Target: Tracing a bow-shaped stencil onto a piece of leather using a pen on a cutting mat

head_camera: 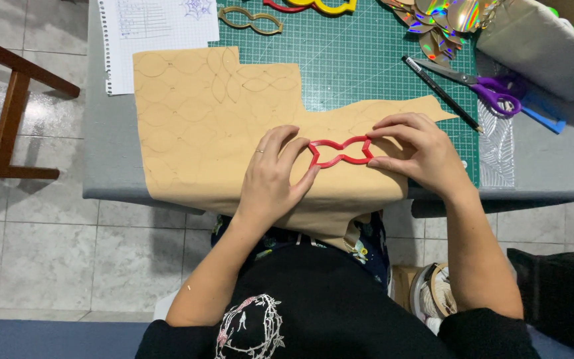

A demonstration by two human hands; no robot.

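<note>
**Both hands press a red template onto tan sheet**

The left hand (270, 176) and the right hand (416, 151) each pinch one end of a red outline template (340, 152), fingers curled narrow around its rim and holding it flat against a tan sheet (194, 126). The template lies near the sheet's lower right part, close to the desk's near edge, in front of the person's body. Its long axis runs left to right across the view, one lobed end under each hand, with the narrow waist between them.

It looks like a thin, stiff plastic frame: light, probably a little springy at the waist, and apt to slide on the smooth sheet unless pressed down. The ends, where the fingers already sit, seem the surest places to grip it.

The sheet, which bears faint traced outlines, drapes over the edge of the grey desk (111, 166) and partly covers a green cutting mat (360, 60). Farther off lie purple-handled scissors (479, 83), a dark pencil (441, 93), a tan template (250, 20), a spiral notepad (157, 36) and shiny iridescent cut-outs (443, 20).
</note>
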